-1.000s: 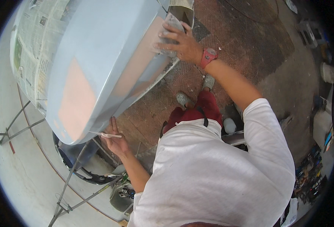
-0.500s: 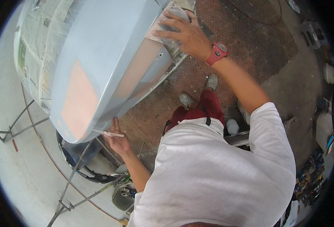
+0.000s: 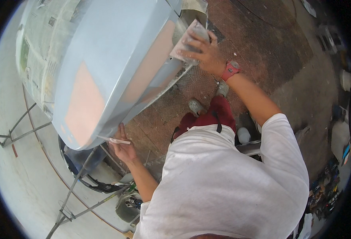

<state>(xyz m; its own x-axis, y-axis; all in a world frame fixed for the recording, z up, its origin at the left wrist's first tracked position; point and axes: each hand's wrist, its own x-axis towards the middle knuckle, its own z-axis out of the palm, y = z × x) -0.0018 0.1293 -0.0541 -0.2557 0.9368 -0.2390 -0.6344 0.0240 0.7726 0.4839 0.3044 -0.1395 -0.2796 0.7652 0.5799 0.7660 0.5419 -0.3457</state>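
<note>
A pale blue-grey car body panel [image 3: 115, 44] carries pinkish filler patches [image 3: 84, 107] on its top and side. On the panel's side edge my right hand [image 3: 209, 53] presses a sanding pad [image 3: 189, 42] wrapped in a light sheet, its fingers spread over it. A red watch [image 3: 231, 69] circles that wrist. By the panel's near lower corner, my left hand [image 3: 123, 149] is turned palm up with its fingertips near the underside. A thin, pale folded strip [image 3: 119, 141], perhaps sandpaper, is held across its fingers.
Newspaper and clear film [image 3: 44, 59] mask the car at the left. Metal stand bars [image 3: 78, 183] and a dark curved part [image 3: 91, 179] are below the panel. A reddish ribbed mat [image 3: 259, 44] covers the floor. Assorted clutter [image 3: 326, 179] lies at the right.
My right hand and the sanding pad have moved down and slightly right along the panel's side, uncovering more of the filler strip. My left hand has stayed in place.
</note>
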